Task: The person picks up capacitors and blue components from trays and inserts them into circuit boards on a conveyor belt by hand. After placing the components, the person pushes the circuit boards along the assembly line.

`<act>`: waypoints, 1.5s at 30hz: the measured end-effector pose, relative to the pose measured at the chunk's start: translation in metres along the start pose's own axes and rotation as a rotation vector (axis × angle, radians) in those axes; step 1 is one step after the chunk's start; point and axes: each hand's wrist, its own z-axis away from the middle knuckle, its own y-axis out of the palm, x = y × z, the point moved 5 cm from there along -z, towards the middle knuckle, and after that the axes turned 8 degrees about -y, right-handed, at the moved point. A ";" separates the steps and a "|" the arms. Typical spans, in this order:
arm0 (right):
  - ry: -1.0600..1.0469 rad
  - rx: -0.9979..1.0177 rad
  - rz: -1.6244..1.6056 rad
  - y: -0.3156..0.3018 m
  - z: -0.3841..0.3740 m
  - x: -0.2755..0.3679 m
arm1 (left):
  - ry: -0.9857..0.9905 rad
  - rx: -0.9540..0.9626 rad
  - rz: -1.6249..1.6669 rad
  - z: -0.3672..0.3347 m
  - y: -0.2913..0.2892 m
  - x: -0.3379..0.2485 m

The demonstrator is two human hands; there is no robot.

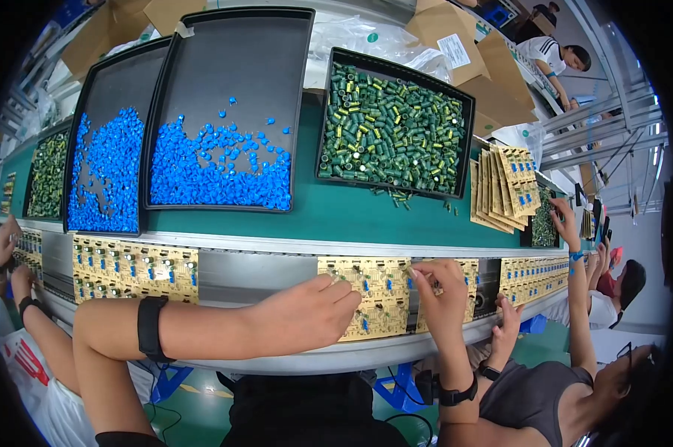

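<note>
My left hand [306, 313] is closed, with its fingertips bent down over the left part of a tan circuit board [387, 302]. Whatever its fingers pinch is too small to make out. My right hand [442, 290] has thumb and forefinger pressed together at the same board's upper right corner; any part between them is hidden. The board carries small blue disc-shaped components and a few dark or green ones. Another tan board [467, 302] lies partly behind my right hand.
Beyond the line stand black trays of blue components [221, 171] and green cylindrical capacitors [396, 127]. Stacked boards [504, 190] lean at the right. More boards [135, 268] lie on the rail to the left. Co-workers' hands [506, 328] work close by on both sides.
</note>
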 end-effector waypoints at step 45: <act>-0.515 -0.015 0.717 0.039 -0.082 0.011 | -0.911 0.094 1.538 -0.026 -0.002 0.075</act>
